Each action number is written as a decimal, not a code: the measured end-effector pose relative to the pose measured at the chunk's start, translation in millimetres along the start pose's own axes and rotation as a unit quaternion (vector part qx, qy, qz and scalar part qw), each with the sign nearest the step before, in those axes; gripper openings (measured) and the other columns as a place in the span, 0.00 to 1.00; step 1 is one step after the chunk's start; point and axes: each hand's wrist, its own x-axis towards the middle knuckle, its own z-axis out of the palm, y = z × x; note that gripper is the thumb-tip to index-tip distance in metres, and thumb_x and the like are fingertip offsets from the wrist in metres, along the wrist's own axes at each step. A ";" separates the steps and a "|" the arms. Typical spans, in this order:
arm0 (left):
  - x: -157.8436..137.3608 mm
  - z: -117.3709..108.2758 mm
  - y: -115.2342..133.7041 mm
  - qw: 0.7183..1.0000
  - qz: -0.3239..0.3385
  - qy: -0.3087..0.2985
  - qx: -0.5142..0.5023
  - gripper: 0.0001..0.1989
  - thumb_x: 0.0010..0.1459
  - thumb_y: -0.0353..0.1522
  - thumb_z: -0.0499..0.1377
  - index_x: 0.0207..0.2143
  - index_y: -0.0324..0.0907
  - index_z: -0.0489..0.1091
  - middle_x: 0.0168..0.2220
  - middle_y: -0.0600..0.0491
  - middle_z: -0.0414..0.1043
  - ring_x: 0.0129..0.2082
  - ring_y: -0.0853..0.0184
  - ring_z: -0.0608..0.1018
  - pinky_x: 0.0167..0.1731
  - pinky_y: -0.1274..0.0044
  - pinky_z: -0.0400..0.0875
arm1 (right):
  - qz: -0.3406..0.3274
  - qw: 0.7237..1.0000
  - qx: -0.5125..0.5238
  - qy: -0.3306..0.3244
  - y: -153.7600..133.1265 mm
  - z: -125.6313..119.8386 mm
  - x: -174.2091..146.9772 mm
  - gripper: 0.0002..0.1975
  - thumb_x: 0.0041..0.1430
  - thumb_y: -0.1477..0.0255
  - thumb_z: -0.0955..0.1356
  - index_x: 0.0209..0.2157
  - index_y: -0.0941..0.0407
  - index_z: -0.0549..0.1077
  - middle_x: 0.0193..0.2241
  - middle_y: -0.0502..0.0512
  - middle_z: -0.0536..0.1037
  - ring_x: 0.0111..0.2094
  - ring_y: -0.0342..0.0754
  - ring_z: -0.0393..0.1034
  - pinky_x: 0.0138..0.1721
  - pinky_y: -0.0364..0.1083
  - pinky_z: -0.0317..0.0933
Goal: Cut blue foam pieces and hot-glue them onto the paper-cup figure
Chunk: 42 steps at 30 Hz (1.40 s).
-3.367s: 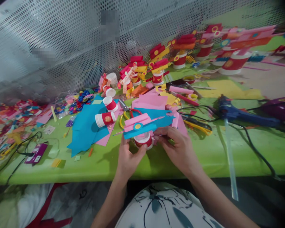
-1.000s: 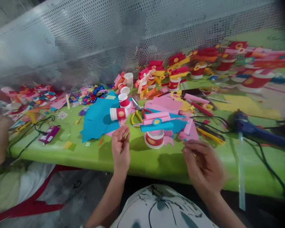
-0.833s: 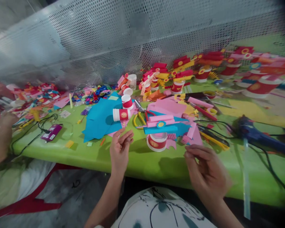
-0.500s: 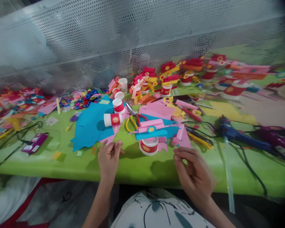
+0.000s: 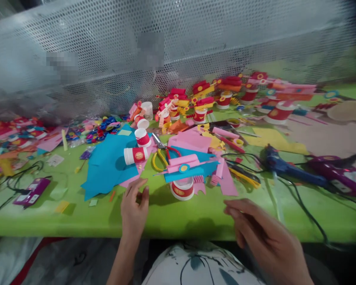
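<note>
A paper cup model (image 5: 182, 189) stands upright on the green table before me, a red and white cup topped with pink paper rolls, a blue strip and a blue-and-yellow disc. To its left, my left hand (image 5: 135, 208) hovers over the table edge, thumb and fingers apart, holding nothing. My right hand (image 5: 264, 231) is in the air on the model's right, slightly blurred, fingers stretched forward and nothing visible in them. Neither hand touches the model. Behind it lie scissors (image 5: 161, 152) with red and yellow handles. One red and white cup (image 5: 135, 155) lies tipped on its side.
Blue paper sheets (image 5: 103, 162) spread left of centre. A blue glue gun (image 5: 293, 168) with its cord lies at the right, near a purple device (image 5: 339, 174). Another purple device (image 5: 32, 192) sits left. Finished cup models (image 5: 200, 114) line the back, before a perforated metal panel (image 5: 106, 51).
My right hand has moved right and nearer to me, its fingers straighter. My left hand's thumb and fingers have spread. The view has shifted slightly; the model stays in place.
</note>
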 end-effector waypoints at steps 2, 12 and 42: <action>0.8 0.3 -1.0 1.000 0.023 0.001 0.016 0.10 0.66 0.29 0.58 0.47 0.45 0.77 0.45 0.49 0.81 0.31 0.66 0.80 0.33 0.73 0.75 | -0.038 0.998 -0.058 0.007 9.3 2.5 2.2 0.09 0.68 0.70 0.69 0.48 0.46 0.78 0.32 0.48 0.82 0.21 0.42 0.74 0.24 0.40 0.68; 9.1 -1.7 5.8 0.995 0.067 0.004 0.068 0.12 0.65 0.25 0.56 0.41 0.47 0.78 0.46 0.52 0.84 0.48 0.60 0.83 0.54 0.64 0.69 | -0.060 0.995 -0.083 -0.009 17.3 8.4 13.0 0.05 0.68 0.66 0.68 0.41 0.49 0.78 0.27 0.46 0.83 0.24 0.44 0.77 0.25 0.41 0.67; 1.8 -7.4 10.3 0.998 0.034 0.035 0.038 0.07 0.64 0.38 0.63 0.39 0.46 0.79 0.25 0.57 0.78 0.28 0.64 0.79 0.49 0.65 0.69 | -0.169 0.837 -0.481 -0.197 14.5 -20.0 88.6 0.17 0.68 0.78 0.66 0.53 0.55 0.81 0.45 0.64 0.79 0.36 0.53 0.78 0.33 0.47 0.63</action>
